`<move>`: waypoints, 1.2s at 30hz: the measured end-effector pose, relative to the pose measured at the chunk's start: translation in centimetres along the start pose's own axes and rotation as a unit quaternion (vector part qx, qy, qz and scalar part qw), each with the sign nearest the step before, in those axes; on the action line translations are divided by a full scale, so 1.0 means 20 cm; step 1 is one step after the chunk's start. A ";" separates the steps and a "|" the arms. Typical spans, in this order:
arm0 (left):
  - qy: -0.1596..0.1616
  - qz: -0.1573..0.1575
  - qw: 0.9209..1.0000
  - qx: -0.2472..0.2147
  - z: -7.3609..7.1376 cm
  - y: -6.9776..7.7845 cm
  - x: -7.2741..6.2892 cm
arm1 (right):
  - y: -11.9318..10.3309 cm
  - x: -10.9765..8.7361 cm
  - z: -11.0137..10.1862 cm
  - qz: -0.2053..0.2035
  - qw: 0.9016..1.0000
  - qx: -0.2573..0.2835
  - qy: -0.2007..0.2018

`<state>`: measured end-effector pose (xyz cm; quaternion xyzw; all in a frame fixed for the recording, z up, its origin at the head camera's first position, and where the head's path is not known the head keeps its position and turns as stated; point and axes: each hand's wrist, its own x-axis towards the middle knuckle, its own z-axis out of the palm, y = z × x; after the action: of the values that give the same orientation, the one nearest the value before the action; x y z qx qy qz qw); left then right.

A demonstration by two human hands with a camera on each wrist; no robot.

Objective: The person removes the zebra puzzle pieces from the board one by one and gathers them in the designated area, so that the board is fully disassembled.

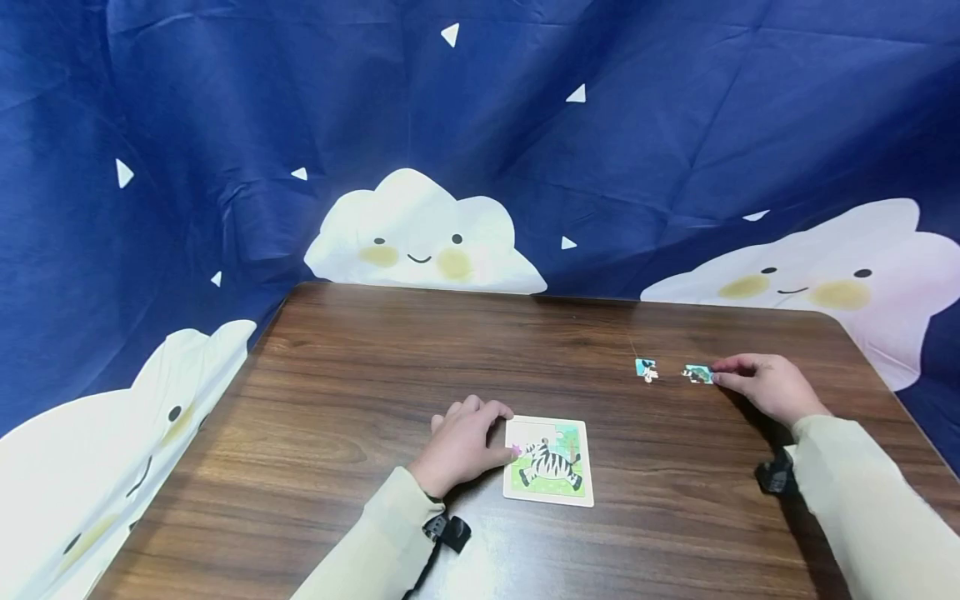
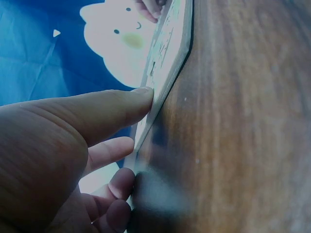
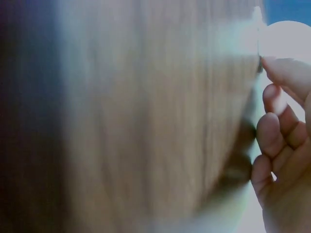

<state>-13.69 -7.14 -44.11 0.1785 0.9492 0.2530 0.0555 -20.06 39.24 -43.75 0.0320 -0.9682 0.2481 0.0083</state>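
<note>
In the head view my left hand (image 1: 465, 446) rests at the left side of a square zebra puzzle (image 1: 551, 492), which lies flat in its pale frame. Its thumb touches the left edge and the index finger is at the upper left corner. In the left wrist view the straight thumb (image 2: 116, 104) meets the rim. Far to the right, my right hand (image 1: 772, 387) pinches the right end of a small puzzle piece (image 1: 699, 374) between thumb and index finger, low over the table. A second puzzle piece (image 1: 646, 371), blue with black and white, lies just left of it.
The dark brown wooden table (image 1: 360, 358) has its back edge against a blue cloth (image 1: 225, 100) printed with smiling clouds and white triangles. A dark strap (image 1: 447, 532) circles my left wrist, and another dark strap (image 1: 776, 475) my right.
</note>
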 end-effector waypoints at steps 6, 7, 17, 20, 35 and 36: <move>-0.003 -0.001 1.000 0.004 0.00 0.00 0.01 | 0.01 -0.06 0.05 0.026 0.995 0.056 0.074; -0.004 -0.001 1.000 0.003 0.00 0.00 0.01 | 0.01 -0.07 0.05 0.032 0.993 0.069 0.087; -0.004 0.001 1.000 0.002 0.00 0.00 0.02 | -0.13 -0.16 0.13 0.057 0.967 0.219 0.114; -0.004 0.001 1.000 -0.001 0.00 0.01 0.02 | -0.19 -0.18 0.14 0.047 0.962 0.245 0.112; -0.005 -0.002 1.000 0.002 0.00 0.01 0.01 | -0.50 -0.22 0.23 -0.037 0.974 0.200 0.101; -0.005 -0.002 1.000 0.002 0.00 0.01 0.00 | -0.52 -0.22 0.24 -0.040 0.974 0.200 0.095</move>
<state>-13.70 -6.99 -44.04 0.1776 0.9498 0.2503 0.0607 -14.91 28.07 -43.08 0.0484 -0.8916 0.4380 0.1038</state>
